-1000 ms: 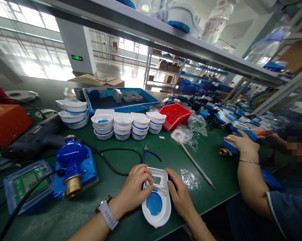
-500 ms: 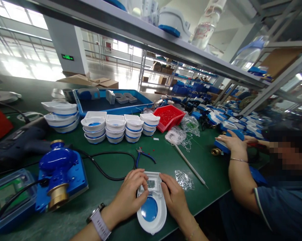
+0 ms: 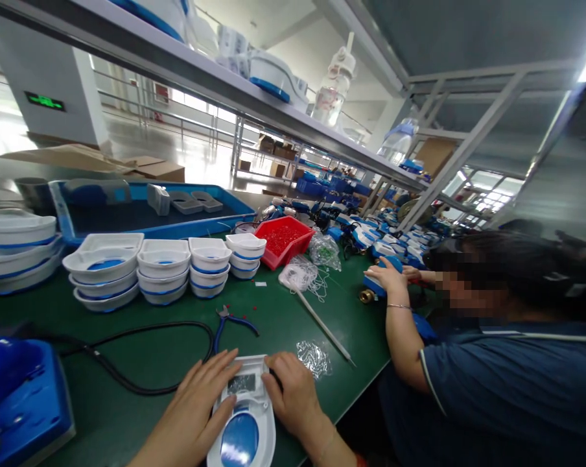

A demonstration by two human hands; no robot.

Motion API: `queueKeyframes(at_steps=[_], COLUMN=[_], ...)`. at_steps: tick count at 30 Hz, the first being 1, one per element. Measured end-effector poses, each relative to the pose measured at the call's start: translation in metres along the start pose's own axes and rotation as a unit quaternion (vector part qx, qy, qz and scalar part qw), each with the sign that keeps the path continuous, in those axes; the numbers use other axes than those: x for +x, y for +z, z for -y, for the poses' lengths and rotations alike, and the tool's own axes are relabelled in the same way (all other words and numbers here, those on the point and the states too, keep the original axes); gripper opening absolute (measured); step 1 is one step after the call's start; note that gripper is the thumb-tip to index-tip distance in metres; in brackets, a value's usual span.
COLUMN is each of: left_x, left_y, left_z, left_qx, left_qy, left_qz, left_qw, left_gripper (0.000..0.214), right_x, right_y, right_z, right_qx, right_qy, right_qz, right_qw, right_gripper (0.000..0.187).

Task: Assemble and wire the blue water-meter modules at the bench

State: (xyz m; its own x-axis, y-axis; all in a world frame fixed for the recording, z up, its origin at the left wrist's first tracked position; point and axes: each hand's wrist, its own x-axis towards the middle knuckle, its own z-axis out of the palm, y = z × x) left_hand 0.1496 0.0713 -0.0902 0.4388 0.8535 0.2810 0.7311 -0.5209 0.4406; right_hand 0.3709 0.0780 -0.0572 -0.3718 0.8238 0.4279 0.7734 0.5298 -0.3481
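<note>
A white plastic meter cover with a blue round window and a small clear display pane lies flat on the green mat near the front edge. My left hand rests on its left side, fingers stretched out over the top corner. My right hand presses on its right side with the fingers curled against the rim. Blue-handled pliers lie just beyond the cover. A crumpled clear plastic bag sits to the right of my right hand.
Stacks of white covers stand mid-table, a blue tray behind them, a red bin to the right. A black cable loops left. A blue meter body sits far left. A co-worker works at the right.
The view has swung right and up, so the table shifted left and the co-worker fills more of the frame. Both hands stay on the white cover; left fingers have spread flatter.
</note>
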Motion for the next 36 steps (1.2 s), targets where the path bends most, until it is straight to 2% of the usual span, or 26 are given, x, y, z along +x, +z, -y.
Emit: queueKeyframes(at_steps=[8, 15, 20, 22, 25, 30, 36], left_x=[-0.003, 0.000, 0.002, 0.003, 0.003, 0.003, 0.011], left_y=[0.013, 0.006, 0.002, 0.002, 0.002, 0.006, -0.001], left_z=[0.010, 0.009, 0.001, 0.000, 0.002, 0.006, 0.014], left_qx=[0.056, 0.065, 0.044, 0.037, 0.031, 0.033, 0.074], left_qy=[0.018, 0.019, -0.015, -0.020, -0.016, -0.017, 0.027], left_qz=[-0.027, 0.003, -0.019, -0.009, 0.014, 0.010, 0.028], left_qw=[0.998, 0.998, 0.999, 0.999, 0.999, 0.999, 0.996], left_gripper=[0.059, 0.052, 0.047, 0.047, 0.048, 0.047, 0.044], right_x=[-0.001, -0.002, -0.003, -0.003, 0.000, 0.010, 0.008], right_y=[-0.004, -0.005, -0.003, -0.004, -0.007, -0.014, -0.011], right_z=[0.004, 0.004, 0.004, 0.005, 0.005, -0.002, -0.004], right_qx=[0.004, 0.010, 0.010, 0.005, -0.015, -0.042, -0.011], right_qy=[-0.002, -0.011, -0.009, -0.008, -0.007, -0.025, -0.031], right_qz=[-0.011, -0.015, -0.024, -0.020, 0.002, 0.046, 0.026], right_qw=[1.000, 1.000, 1.000, 1.000, 1.000, 0.998, 0.999], right_gripper=[0.046, 0.048, 0.044, 0.042, 0.038, 0.028, 0.028])
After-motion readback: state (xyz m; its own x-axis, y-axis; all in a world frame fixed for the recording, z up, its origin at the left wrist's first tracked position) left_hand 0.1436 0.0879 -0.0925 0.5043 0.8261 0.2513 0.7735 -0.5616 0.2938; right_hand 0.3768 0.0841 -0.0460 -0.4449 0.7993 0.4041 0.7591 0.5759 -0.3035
